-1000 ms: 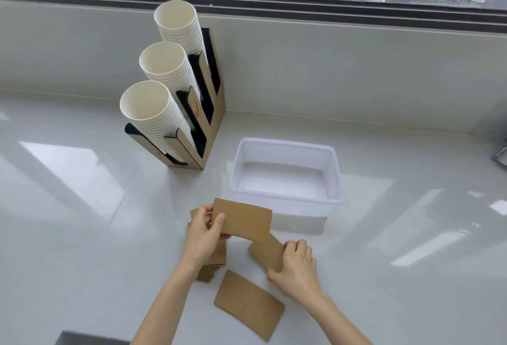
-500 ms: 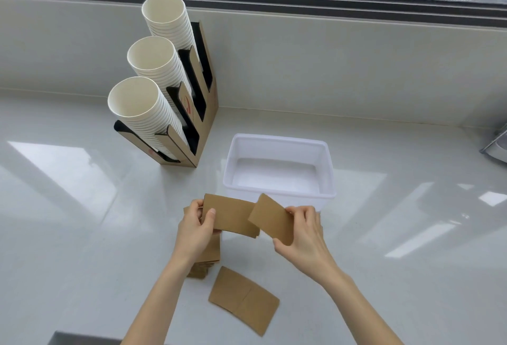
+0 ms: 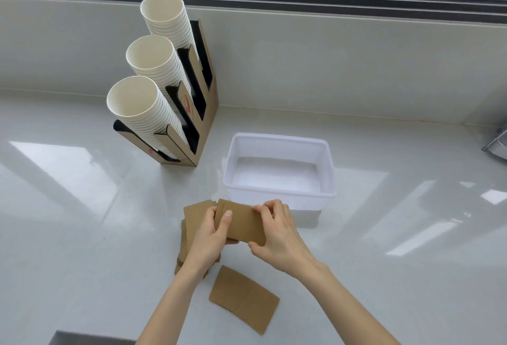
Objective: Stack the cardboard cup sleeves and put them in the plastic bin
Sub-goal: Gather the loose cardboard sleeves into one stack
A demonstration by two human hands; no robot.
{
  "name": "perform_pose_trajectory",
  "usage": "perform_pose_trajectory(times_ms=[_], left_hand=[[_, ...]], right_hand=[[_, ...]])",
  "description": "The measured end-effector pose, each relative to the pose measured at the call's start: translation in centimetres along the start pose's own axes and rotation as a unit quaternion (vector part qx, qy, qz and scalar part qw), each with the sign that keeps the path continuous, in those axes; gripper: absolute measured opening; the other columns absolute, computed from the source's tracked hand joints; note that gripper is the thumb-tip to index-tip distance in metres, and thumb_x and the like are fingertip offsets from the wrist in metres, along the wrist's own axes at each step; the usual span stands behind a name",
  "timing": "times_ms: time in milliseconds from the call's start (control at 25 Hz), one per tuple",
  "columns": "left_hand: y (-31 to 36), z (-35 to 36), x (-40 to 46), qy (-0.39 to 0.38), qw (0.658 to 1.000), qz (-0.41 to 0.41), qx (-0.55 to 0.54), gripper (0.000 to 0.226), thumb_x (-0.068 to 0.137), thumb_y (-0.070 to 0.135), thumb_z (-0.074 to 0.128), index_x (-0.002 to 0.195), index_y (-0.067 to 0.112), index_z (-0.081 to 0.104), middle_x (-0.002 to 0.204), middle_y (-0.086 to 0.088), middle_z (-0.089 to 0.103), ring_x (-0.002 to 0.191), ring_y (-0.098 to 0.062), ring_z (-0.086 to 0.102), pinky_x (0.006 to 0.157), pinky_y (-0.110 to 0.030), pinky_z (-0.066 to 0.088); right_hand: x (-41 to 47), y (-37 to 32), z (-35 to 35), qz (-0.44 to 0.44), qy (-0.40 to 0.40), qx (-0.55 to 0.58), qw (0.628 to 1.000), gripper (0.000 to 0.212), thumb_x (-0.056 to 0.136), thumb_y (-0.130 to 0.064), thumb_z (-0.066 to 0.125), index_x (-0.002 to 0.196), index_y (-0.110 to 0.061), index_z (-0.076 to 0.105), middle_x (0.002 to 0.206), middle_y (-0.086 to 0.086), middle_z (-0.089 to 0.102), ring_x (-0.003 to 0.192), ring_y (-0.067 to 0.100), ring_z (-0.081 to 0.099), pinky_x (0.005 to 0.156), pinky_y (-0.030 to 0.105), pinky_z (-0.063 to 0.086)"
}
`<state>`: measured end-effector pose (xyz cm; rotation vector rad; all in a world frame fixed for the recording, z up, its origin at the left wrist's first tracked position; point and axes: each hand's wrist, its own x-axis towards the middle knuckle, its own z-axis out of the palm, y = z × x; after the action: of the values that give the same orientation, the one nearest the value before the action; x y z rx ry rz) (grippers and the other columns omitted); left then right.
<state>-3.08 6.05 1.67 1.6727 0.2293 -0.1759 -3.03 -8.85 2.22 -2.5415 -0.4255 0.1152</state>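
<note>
Cup rack: far left on bench, 3 tilted stacks of white cups, not part of job.

Sleeve pile: brown, flat on bench, partly under left hand.

Left hand: fingers pinch left end of held sleeves, thumb on top.

Held sleeves: raised just above pile, near bin's front wall; long axis runs left-right, right end tipped slightly toward viewer. Count unclear.

Right hand: fingers closed on right end.

Loose sleeve: flat, nearest viewer, long axis diagonal, apart from pile.

Plastic bin: white, holds nothing visible.

Step, est.: squaring sleeves into a stack. Next: align edges, collect loose sleeve & pile, lower into bin.
</note>
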Motion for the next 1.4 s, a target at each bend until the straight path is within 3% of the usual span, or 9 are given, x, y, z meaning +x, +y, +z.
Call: perform_pose_trajectory(times_ms=[280, 480, 600, 680, 920, 1080, 1200, 1320, 1400], left_hand=[[0.1, -1.2, 0.4, 0.088, 0.996, 0.003, -0.001, 0.014, 0.091, 0.015, 0.043, 0.105, 0.016, 0.041, 0.089, 0.008, 0.053, 0.081, -0.012, 0.058, 0.056, -0.018, 0.055], [-0.1, -2.3, 0.7, 0.141, 0.990, -0.009, -0.009, 0.017, 0.091, 0.017, 0.043, 0.108, 0.014, 0.042, 0.107, -0.004, 0.054, 0.097, -0.028, 0.058, 0.076, -0.031, 0.049], [-0.5, -2.2, 0.7, 0.139, 0.990, -0.016, 0.002, 0.013, 0.091, 0.019, 0.044, 0.104, 0.018, 0.041, 0.106, -0.004, 0.054, 0.098, -0.030, 0.059, 0.082, -0.037, 0.050], [-0.8, -2.0, 0.7, 0.135, 0.991, -0.020, 0.004, 0.013, 0.091, 0.020, 0.044, 0.104, 0.018, 0.042, 0.105, -0.003, 0.055, 0.096, -0.031, 0.060, 0.081, -0.038, 0.051], [-0.6, -1.7, 0.5, 0.126, 0.992, -0.019, 0.001, 0.012, 0.091, 0.017, 0.043, 0.103, 0.017, 0.041, 0.091, 0.008, 0.054, 0.077, -0.018, 0.061, 0.054, -0.013, 0.053], [-0.4, -1.7, 0.5, 0.135, 0.991, -0.021, 0.003, 0.018, 0.092, 0.018, 0.042, 0.110, 0.015, 0.041, 0.103, 0.001, 0.053, 0.087, -0.027, 0.062, 0.054, -0.013, 0.050], [-0.4, -1.6, 0.5, 0.139, 0.990, -0.018, 0.008, 0.023, 0.092, 0.018, 0.041, 0.115, 0.012, 0.040, 0.108, -0.003, 0.052, 0.099, -0.030, 0.059, 0.065, -0.021, 0.044], [0.0, -1.0, 0.4, 0.119, 0.993, -0.018, 0.014, 0.023, 0.092, 0.016, 0.040, 0.115, 0.011, 0.040, 0.107, -0.003, 0.052, 0.096, -0.025, 0.057, 0.067, -0.023, 0.047], [0.1, -0.3, 0.1, 0.078, 0.997, -0.019, 0.001, 0.018, 0.093, 0.014, 0.038, 0.111, 0.015, 0.041, 0.098, 0.002, 0.054, 0.085, -0.021, 0.059, 0.058, -0.016, 0.051]], right_hand=[[-1.2, 0.2, 1.1, 0.061, 0.076, 0.063, 0.993, 0.067, 0.080, -0.041, 0.059, 0.135, -0.019, 0.028, 0.122, 0.002, 0.034, 0.116, 0.016, 0.035, 0.097, 0.022, 0.026], [-3.8, -0.3, 5.0, 0.103, -0.135, -0.018, 0.985, 0.076, 0.074, -0.052, 0.059, 0.132, -0.013, 0.030, 0.129, 0.006, 0.035, 0.121, 0.024, 0.032, 0.102, 0.033, 0.028], [-4.6, -0.8, 6.9, 0.081, -0.187, -0.060, 0.977, 0.073, 0.068, -0.046, 0.066, 0.124, -0.011, 0.037, 0.123, 0.008, 0.037, 0.113, 0.027, 0.034, 0.096, 0.036, 0.030], [-4.5, -0.7, 7.3, 0.076, -0.180, -0.064, 0.979, 0.066, 0.068, -0.039, 0.066, 0.121, -0.011, 0.038, 0.122, 0.008, 0.038, 0.112, 0.027, 0.035, 0.091, 0.035, 0.029], [-4.2, -0.1, 6.9, 0.057, -0.172, -0.043, 0.983, 0.060, 0.071, -0.031, 0.064, 0.122, -0.011, 0.038, 0.123, 0.009, 0.037, 0.112, 0.026, 0.035, 0.083, 0.030, 0.024], [-4.2, 1.5, 4.6, 0.049, -0.142, 0.009, 0.989, 0.061, 0.074, -0.031, 0.062, 0.127, -0.017, 0.035, 0.124, 0.004, 0.035, 0.113, 0.021, 0.033, 0.091, 0.027, 0.028], [-4.2, 2.4, 2.2, 0.026, -0.136, 0.048, 0.989, 0.062, 0.074, -0.032, 0.063, 0.128, -0.020, 0.036, 0.122, 0.000, 0.035, 0.113, 0.017, 0.033, 0.098, 0.026, 0.031], [-3.7, 2.5, 0.2, 0.013, -0.091, 0.076, 0.993, 0.061, 0.075, -0.031, 0.063, 0.128, -0.023, 0.036, 0.117, -0.005, 0.033, 0.113, 0.014, 0.033, 0.103, 0.026, 0.030], [-2.8, 2.4, -0.5, 0.013, -0.043, 0.068, 0.997, 0.062, 0.075, -0.031, 0.064, 0.130, -0.022, 0.035, 0.120, -0.003, 0.033, 0.114, 0.014, 0.032, 0.103, 0.025, 0.029]])
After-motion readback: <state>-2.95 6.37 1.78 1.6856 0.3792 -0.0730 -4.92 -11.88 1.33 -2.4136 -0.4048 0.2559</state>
